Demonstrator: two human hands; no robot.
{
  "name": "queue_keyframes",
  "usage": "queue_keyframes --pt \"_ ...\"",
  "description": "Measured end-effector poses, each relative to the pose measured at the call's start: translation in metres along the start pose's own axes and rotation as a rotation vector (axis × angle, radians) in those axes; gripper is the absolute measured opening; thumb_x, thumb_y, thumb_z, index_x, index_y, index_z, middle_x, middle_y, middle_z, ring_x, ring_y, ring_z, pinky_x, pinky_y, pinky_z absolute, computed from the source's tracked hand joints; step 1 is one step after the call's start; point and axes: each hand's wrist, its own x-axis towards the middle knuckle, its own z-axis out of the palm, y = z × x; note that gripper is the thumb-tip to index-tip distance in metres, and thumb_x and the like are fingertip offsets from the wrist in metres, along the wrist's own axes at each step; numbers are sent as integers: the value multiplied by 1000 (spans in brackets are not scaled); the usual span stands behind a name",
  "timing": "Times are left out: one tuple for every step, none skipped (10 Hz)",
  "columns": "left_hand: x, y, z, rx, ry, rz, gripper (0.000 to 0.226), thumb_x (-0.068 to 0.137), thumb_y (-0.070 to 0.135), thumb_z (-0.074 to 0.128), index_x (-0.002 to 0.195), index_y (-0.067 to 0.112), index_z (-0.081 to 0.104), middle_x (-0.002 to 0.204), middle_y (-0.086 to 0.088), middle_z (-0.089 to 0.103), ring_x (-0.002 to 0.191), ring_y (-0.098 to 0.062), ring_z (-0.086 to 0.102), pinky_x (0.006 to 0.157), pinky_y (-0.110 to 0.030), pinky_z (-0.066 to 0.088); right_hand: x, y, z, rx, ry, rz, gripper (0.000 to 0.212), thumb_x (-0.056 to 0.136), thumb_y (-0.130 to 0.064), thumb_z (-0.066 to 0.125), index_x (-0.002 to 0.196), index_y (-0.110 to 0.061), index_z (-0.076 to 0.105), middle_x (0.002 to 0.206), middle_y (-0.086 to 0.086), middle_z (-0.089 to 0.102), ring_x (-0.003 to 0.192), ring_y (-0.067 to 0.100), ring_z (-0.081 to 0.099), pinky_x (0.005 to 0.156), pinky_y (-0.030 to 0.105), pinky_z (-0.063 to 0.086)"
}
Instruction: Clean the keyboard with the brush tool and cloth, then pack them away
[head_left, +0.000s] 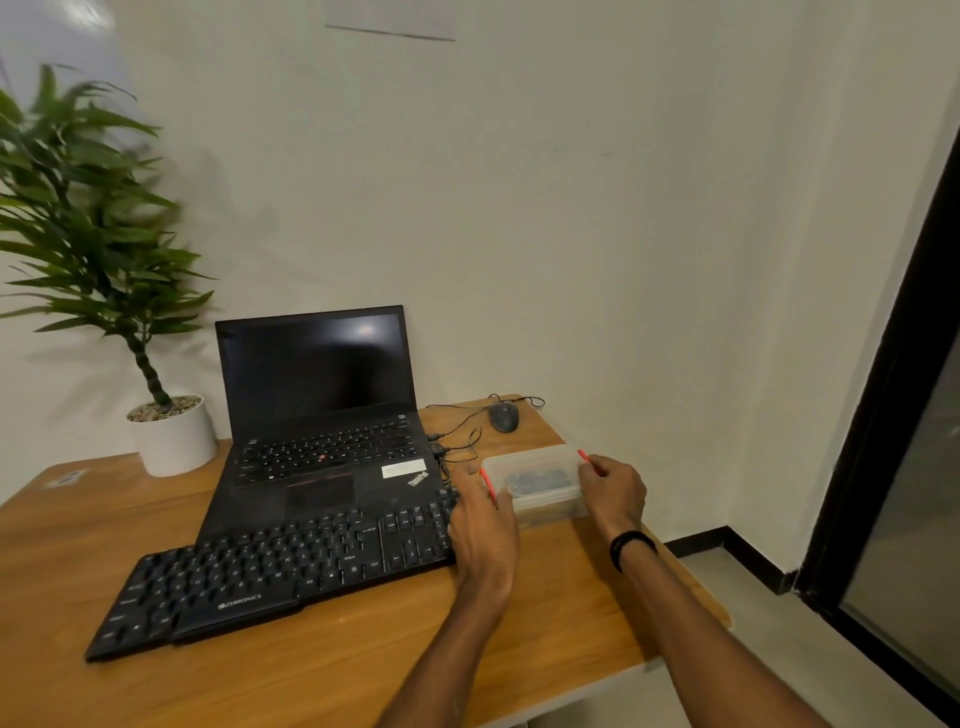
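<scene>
Left hand: right of centre in the frame, palm down, fingers lying together along the left end of the plastic box, at its red clip; the heel of the hand covers the right end of the keyboard.

Right hand: at the right end of the box, fingers curled and close together against the red clip there. Whether the fingertips pinch the clip or only press it cannot be told. A black band sits on this wrist.

Plastic box: translucent, lid on, standing on the wooden desk between the two hands, just right of the keyboard. Dark contents show through the lid; brush tool and cloth cannot be made out as such.

Keyboard: black, lying slantwise across the lower left of the frame, its far edge touching the front of the laptop.

Laptop: open, screen dark, centre of frame.

Mouse: dark, behind the box, near the desk's far edge, its cable looping toward the laptop.

Potted plant: white pot, upper left, left of the laptop.
</scene>
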Motion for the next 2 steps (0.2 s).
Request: queue_keyframes --pt "-5 2 -18 -3 -70 28 53 101 23 62 139 31 26 108 -5 74 75 -20 75 52 -34 62 -8 -2 -2 -70 18 17 48 97 -38 60 132 -5 59 126 15 60 101 26 61 80 32 55" --pt "-2 15 -44 84 3 89 54 102 25 61 147 22 32 103 5 70 78 -16 72 61 -33 62 -21 -16 3 -161 36 -71 66 96 -52 53 148 -13 41 131 14 46 118 31 53 93 40 54"
